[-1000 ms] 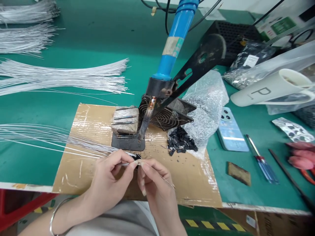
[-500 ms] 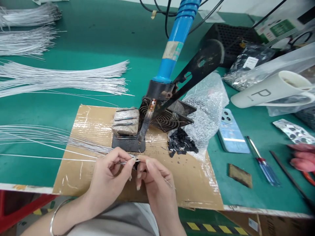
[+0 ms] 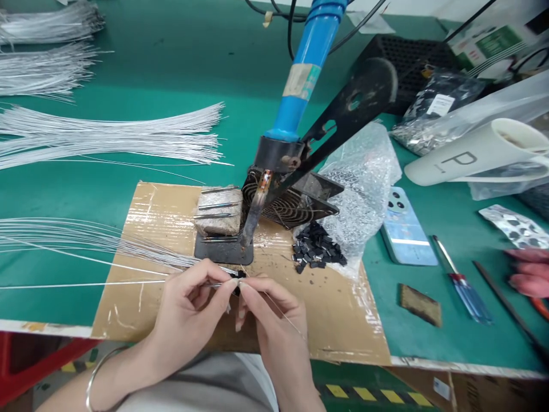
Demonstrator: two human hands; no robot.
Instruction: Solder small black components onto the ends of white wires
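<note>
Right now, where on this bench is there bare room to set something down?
Green tabletop between the white wires and the blue soldering iron; cardboard beside the right hand, nearer than the black pieces. Crowded: around the mug and phone.

one view, from the head, close above the surface, facing forward and down on both hands

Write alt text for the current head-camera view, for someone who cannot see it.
A bare left hand pinches a thin white wire, its fingertips meeting those of the bare right hand over a brown cardboard sheet. Beyond them are a blue-handled soldering iron and a pile of small black rectangular pieces.
</note>
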